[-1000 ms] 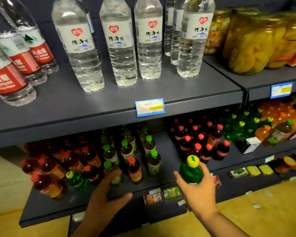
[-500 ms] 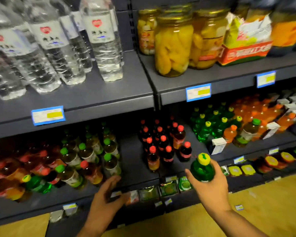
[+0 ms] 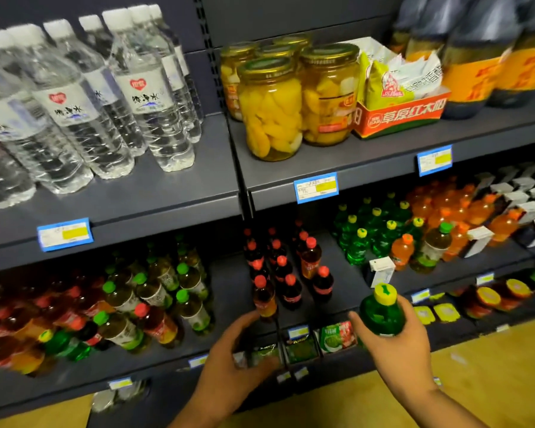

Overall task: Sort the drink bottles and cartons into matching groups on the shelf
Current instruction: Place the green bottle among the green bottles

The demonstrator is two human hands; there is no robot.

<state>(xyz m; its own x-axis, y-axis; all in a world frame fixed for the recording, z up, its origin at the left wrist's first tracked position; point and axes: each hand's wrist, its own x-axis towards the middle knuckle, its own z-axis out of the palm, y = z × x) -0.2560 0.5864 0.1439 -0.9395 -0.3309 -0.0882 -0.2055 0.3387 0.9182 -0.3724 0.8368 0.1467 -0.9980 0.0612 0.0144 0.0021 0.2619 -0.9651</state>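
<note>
Right now the small green plastic bottle with a yellow cap is off the shelf, upright in the right hand, whose fingers and thumb curl round its lower body while the cap and shoulder stand clear above them. The left hand holds nothing; its fingers are spread and loosely curved, with the tips just beside the foot of an amber plastic bottle with a red cap, though contact cannot be told. Both hands are in front of the edge of the dark grey metal shelf. Beyond the left hand's fingertips stands a cluster of dark cola bottles with red caps. Just beyond the right hand sits a small white carton, and farther back from it is a group of matching green bottles with yellow caps. To the right of that group are orange drink bottles with orange caps, with a pale tea bottle with a green cap standing at their front. Well to the left of the left hand lies a mixed crowd of red-capped and green-capped bottles, some tilted. On the shelf above the hands stand clear water bottles with white caps to the left and glass jars of yellow fruit with gold lids above the right hand. A blue price tag is fixed to that upper shelf's edge.
</note>
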